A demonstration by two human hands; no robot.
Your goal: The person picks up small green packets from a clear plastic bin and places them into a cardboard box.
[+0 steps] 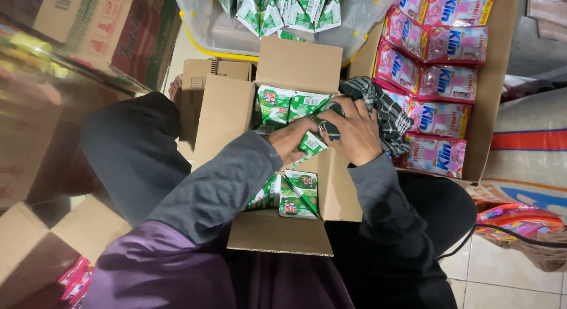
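My left hand [290, 140] and right hand [353, 133], fingers closed together on one green sachet [311, 143], above open cardboard box [277, 232] of green sachets, pink sachets [440, 117] beyond its right edge

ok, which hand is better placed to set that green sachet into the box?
Left, probably: left hand pinches the green sachet over the open box; right hand is on the checked cloth.
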